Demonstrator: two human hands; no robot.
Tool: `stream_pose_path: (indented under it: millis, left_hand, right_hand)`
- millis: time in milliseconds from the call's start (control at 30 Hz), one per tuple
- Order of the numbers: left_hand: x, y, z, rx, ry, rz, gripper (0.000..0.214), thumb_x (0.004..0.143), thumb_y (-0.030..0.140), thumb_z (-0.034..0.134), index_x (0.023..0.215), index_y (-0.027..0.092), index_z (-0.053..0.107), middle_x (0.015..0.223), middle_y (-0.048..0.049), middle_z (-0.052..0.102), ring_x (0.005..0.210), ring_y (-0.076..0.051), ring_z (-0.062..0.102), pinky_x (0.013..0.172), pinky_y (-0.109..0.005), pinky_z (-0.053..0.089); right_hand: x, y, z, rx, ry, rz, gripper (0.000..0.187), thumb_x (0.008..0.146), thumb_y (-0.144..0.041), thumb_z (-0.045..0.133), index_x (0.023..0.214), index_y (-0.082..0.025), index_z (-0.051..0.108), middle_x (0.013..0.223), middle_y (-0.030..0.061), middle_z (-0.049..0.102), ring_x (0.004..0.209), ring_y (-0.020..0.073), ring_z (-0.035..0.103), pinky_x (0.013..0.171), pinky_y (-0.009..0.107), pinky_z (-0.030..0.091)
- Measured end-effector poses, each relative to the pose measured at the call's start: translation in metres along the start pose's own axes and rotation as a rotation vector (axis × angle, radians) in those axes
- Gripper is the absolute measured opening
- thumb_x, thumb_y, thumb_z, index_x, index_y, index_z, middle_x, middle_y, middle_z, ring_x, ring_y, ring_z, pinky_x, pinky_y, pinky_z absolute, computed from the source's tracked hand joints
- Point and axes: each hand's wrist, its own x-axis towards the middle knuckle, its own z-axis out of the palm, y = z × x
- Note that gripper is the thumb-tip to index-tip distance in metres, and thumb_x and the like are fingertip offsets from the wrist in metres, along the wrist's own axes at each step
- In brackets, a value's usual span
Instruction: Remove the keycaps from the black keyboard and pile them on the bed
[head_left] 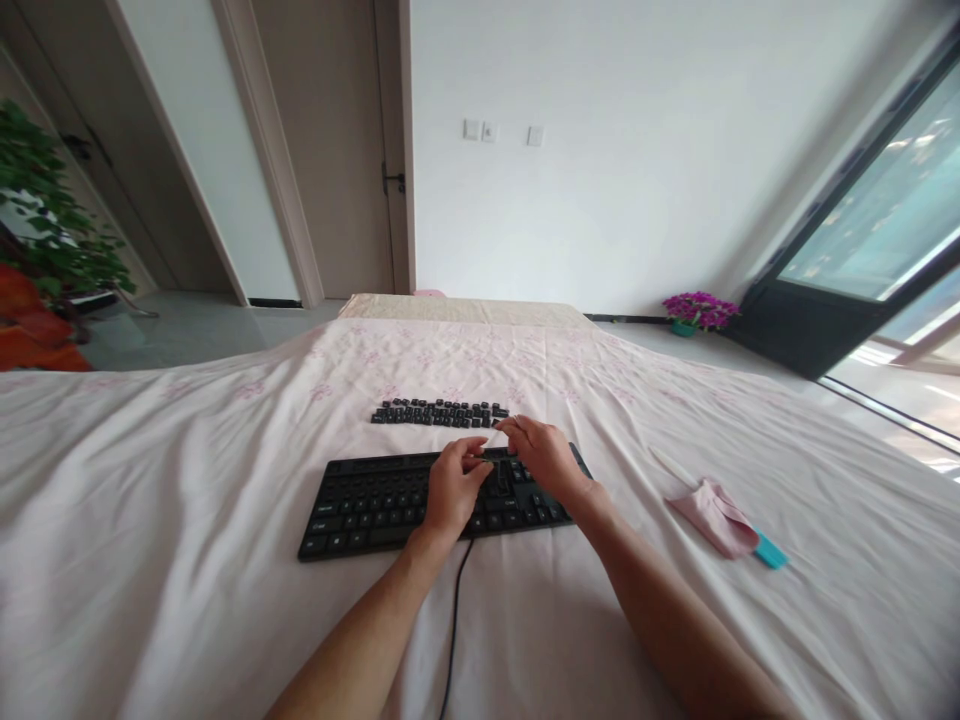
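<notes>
A black keyboard (pixel 367 502) lies on the pale pink sheet, its cable (pixel 455 620) running toward me. My left hand (pixel 454 485) is over the middle of the keyboard, thumb and fingers brought together; what they hold, if anything, is too small to name. Just beyond the keyboard's back edge, my right hand (pixel 541 455) reaches forward with its fingers pinched, near the right end of the loose black keycaps (pixel 431 414). Whatever sits in that pinch is hidden. Some of the key area near my left fingertips looks bare of caps. The keycaps stand in rows behind the keyboard.
To the right lie a pink cloth (pixel 716 518), a pale thin stick (pixel 670 465) and a turquoise piece (pixel 770 550) partly under the cloth. The sheet (pixel 187 520) has wrinkles and drapes over the sides. Purple flowers (pixel 697 310) stand on the floor by the glass door.
</notes>
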Motion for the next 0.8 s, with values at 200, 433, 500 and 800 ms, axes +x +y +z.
stream_pose_path:
  millis: [200,433,500,800]
  left_hand:
    - [0.002,-0.001,-0.001,-0.059,0.027,-0.046,0.035,0.076,0.018,0.063,0.111,0.018,0.061,0.099,-0.0061,0.066,0.083,-0.015,0.066,0.079,-0.027,0.053]
    - [0.002,-0.003,0.0,-0.045,0.055,-0.017,0.031,0.079,0.022,0.062,0.109,0.018,0.062,0.1,-0.0069,0.067,0.085,-0.016,0.066,0.08,-0.028,0.052]
    - [0.002,-0.004,0.001,-0.044,0.071,0.031,0.029,0.08,0.023,0.061,0.109,0.019,0.062,0.102,-0.0073,0.067,0.089,-0.017,0.066,0.084,-0.03,0.051]
    - [0.003,-0.002,0.003,-0.004,0.045,0.07,0.022,0.078,0.013,0.056,0.097,0.018,0.066,0.099,-0.0063,0.068,0.086,-0.016,0.065,0.081,-0.03,0.052]
  right_hand:
    - [-0.004,0.012,0.011,-0.005,-0.159,-0.007,0.016,0.081,-0.034,0.062,0.082,-0.021,0.071,0.07,-0.0007,0.068,0.063,0.0142,0.058,0.056,0.023,0.035]
    - [0.002,0.022,0.008,0.025,-0.198,0.058,0.015,0.075,-0.028,0.063,0.085,-0.021,0.072,0.072,-0.0009,0.069,0.066,0.0148,0.06,0.058,0.023,0.037]
    - [0.012,0.033,0.005,-0.023,-0.157,0.147,0.016,0.076,-0.03,0.062,0.086,-0.022,0.072,0.075,-0.0006,0.07,0.07,0.0153,0.061,0.061,0.023,0.038]
    - [0.056,0.076,0.008,-0.278,-0.139,0.388,0.017,0.074,-0.028,0.062,0.085,-0.024,0.073,0.079,0.001,0.07,0.073,0.0151,0.061,0.058,0.022,0.033]
